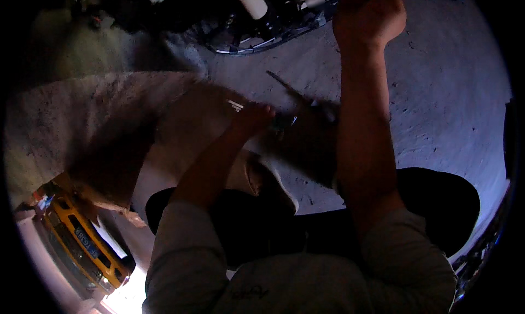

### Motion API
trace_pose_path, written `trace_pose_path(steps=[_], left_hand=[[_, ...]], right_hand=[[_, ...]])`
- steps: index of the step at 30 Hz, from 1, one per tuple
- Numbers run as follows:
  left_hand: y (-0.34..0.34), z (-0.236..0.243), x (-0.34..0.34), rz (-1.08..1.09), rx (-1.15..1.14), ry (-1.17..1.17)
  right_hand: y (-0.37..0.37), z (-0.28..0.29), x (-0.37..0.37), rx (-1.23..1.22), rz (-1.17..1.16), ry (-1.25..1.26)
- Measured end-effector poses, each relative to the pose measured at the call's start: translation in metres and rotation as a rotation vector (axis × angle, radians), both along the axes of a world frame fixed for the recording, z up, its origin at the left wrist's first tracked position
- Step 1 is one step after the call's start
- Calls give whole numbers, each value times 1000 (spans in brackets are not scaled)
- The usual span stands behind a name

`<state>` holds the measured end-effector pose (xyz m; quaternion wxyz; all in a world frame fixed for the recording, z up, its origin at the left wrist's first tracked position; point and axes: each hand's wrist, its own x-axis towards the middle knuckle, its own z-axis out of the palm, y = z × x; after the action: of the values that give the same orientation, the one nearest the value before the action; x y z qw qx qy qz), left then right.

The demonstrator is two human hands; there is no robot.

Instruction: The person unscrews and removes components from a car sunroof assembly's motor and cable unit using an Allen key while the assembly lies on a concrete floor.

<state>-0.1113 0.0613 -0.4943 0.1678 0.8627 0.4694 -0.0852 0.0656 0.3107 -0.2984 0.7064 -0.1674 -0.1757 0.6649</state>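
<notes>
My right arm reaches far forward, and my right hand [372,18] is at the top edge, beside a dark spoked wheel [240,48]. Its fingers are mostly cut off and in shadow, so any hold is hidden. Lower and further left, my left hand [254,120] is low over the floor, next to a dark patch with small shiny parts [284,125] that I cannot make out. The left fingers look bent, but the dimness hides whether they grip anything. A thin dark rod-like thing [281,81] lies just beyond that hand.
Above the wheel are a white tube [250,2] and dark machine parts. A brown cardboard-like sheet [180,117] covers floor to the left. A yellow-fronted vehicle [82,237] stands at lower left beside a bright light. Rough grey floor [448,95] extends to the right.
</notes>
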Motion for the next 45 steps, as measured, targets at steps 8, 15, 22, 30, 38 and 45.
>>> trace_pose_path(steps=[8,15,22,30,38,45], left_hand=[[60,165,2,820,-327,-272],[54,252,7,942,126,-866],[54,276,6,1013,86,-875],[52,276,13,927,164,-923],[48,271,8,955,134,-793],[52,264,4,1035,106,-811]], right_hand=[[-3,14,15,130,360,194],[-29,62,-13,38,495,466],[-40,75,-27,120,576,449],[-40,82,-23,142,650,358],[-42,85,-35,155,722,35],[-50,63,-63,598,557,-833]])
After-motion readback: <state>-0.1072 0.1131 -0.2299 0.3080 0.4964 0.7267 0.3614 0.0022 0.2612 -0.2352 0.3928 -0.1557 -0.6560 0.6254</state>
